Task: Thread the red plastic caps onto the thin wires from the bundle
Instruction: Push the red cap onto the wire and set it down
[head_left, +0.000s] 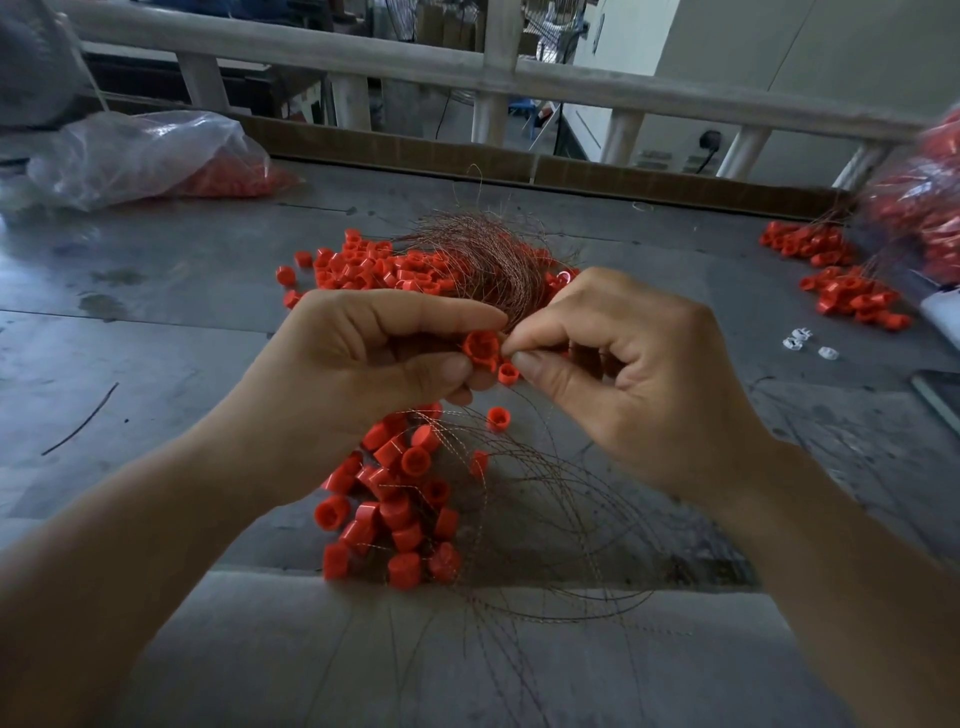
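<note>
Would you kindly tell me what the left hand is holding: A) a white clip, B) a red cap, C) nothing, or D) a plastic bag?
B: the left hand grips a red cap between thumb and fingers, while the right hand pinches a wire beside it.

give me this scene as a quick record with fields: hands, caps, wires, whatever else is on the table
left hand: grips a red cap, open side toward the camera
right hand: thumb and forefinger pinch what looks like a wire strand at the cap's rim
wire bundle: fans out beyond the hands, over the loose caps
loose caps: scattered pile on the table
threaded caps: cluster on wires below the hands
plastic bag: far left, red caps inside
</note>
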